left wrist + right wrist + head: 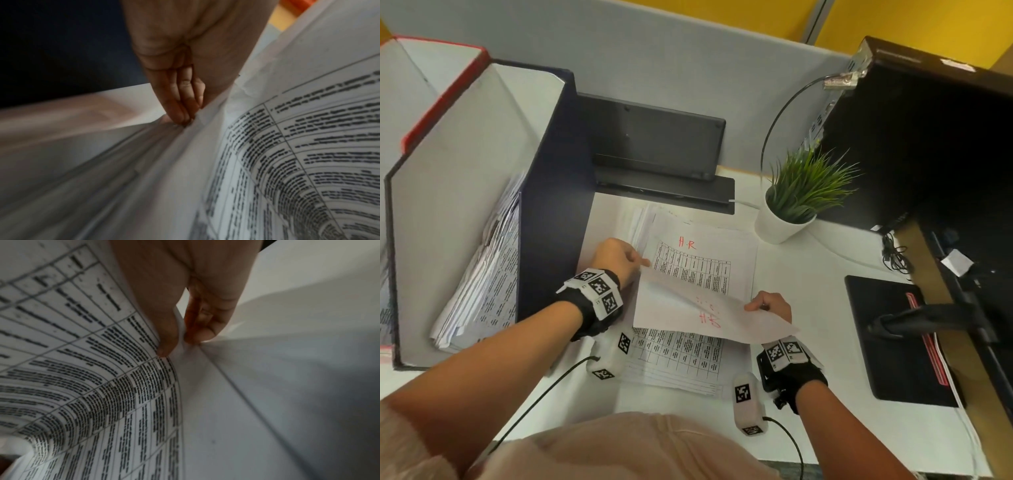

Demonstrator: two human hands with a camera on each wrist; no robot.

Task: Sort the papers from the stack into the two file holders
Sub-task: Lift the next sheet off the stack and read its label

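A stack of printed papers (698, 270) lies on the white desk, its top page marked "H.R" in red. Above it a single sheet (688, 308) is lifted and curled over, its back showing red writing through the paper. My left hand (619, 257) pinches the sheet's far left corner (205, 113). My right hand (768, 305) pinches its right edge (180, 340) between thumb and fingers. A dark blue file holder (551, 192) with several papers inside stands at the left. Behind that one stands a red-edged holder (445, 92).
A potted green plant (791, 202) stands right of the stack. A black keyboard (654, 147) leans on the partition behind. A black pad (893, 339) and a dark monitor (928, 137) fill the right side. Cables run from both wrists over the desk's front edge.
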